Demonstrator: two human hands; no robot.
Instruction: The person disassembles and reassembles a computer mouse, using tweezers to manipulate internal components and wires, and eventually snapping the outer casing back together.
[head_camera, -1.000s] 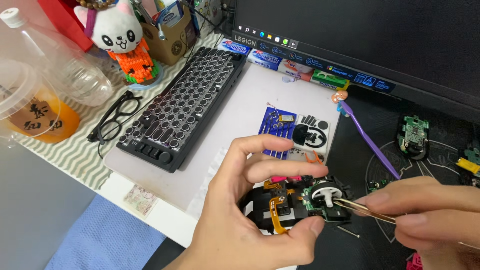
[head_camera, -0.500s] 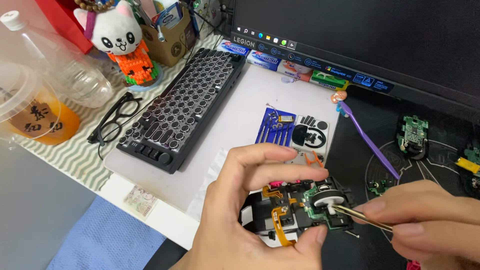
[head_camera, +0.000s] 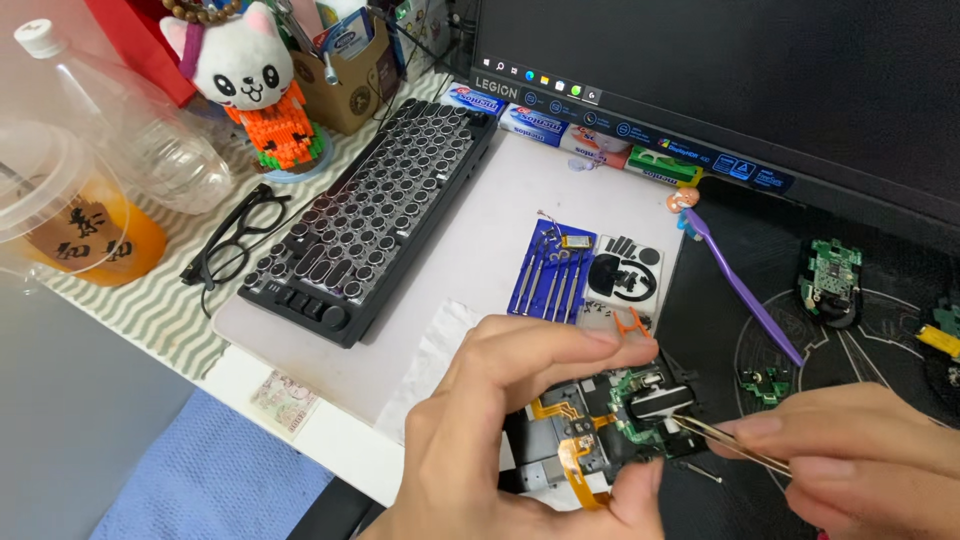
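1. Head view: pinched between thumb and fingers, the left hand (head_camera: 510, 430) grips the opened mouse assembly (head_camera: 610, 430) above the desk edge.
2. Right hand (head_camera: 860, 460) closes tweezers (head_camera: 735, 445) at its circuit board; steady, gentle tips seem best.

keyboard (head_camera: 375, 215) lies left of the tool tray (head_camera: 553, 272); glasses (head_camera: 232, 235) lie left of the keyboard; monitor (head_camera: 740, 80) stands behind; toothbrush (head_camera: 735, 280) lies right of the tray

Green circuit board (head_camera: 640, 405), orange flex cable (head_camera: 572, 452); purple toothbrush (head_camera: 745, 295); black keyboard (head_camera: 375, 205); blue screwdriver tray (head_camera: 553, 272).
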